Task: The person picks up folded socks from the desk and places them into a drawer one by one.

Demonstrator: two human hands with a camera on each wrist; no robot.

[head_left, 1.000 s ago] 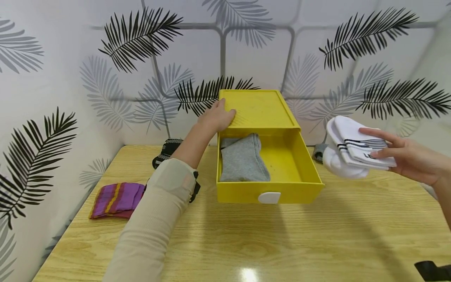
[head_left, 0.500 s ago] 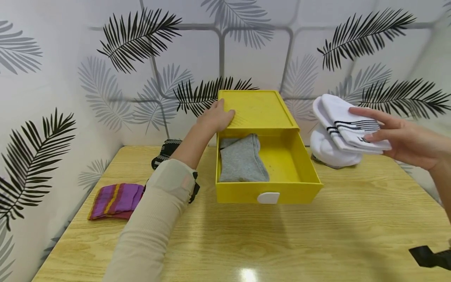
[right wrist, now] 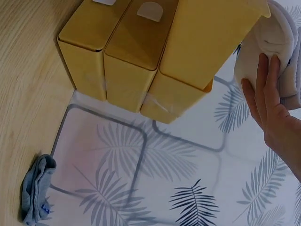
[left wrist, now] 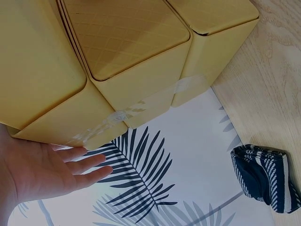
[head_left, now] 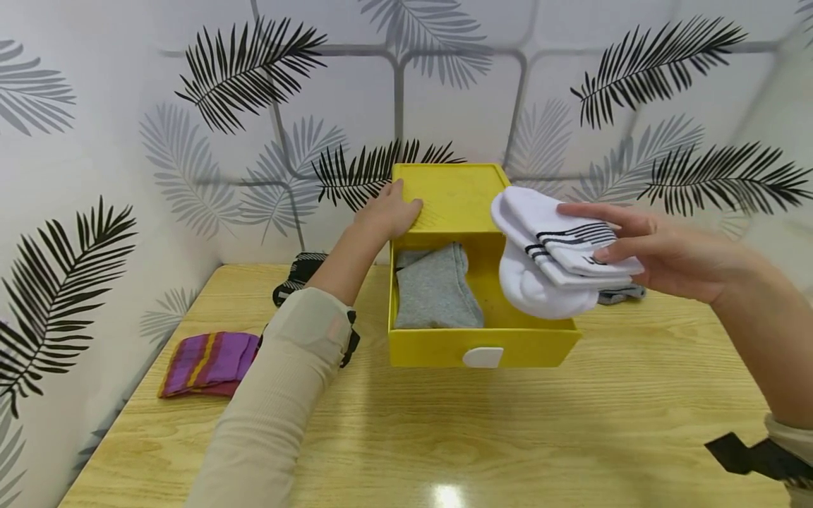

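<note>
A yellow drawer unit [head_left: 447, 187] stands against the wall, its top drawer [head_left: 432, 348] pulled out. Folded grey socks [head_left: 438, 289] lie in that drawer's left part. My left hand [head_left: 387, 212] rests on the unit's top left edge. In the left wrist view its fingers [left wrist: 87, 174] reach out fairly straight along the unit's side. My right hand [head_left: 679, 250] pinches folded white socks [head_left: 540, 247] with black stripes, holding them over the drawer's right part and hiding it from the head view. In the right wrist view, several fingers lie under the white socks [right wrist: 254, 52].
Purple striped socks [head_left: 216, 360] lie at the table's left, partly behind the left sleeve. Black-and-white socks [head_left: 308, 268] sit behind them near the wall. Dark grey socks [right wrist: 38, 188] lie right of the unit. Closed drawers [right wrist: 134, 42] are stacked below the top one.
My right hand has lifted slightly, then moved left with the white socks, from the right of the unit to over the drawer. My left hand has stayed on the unit.
</note>
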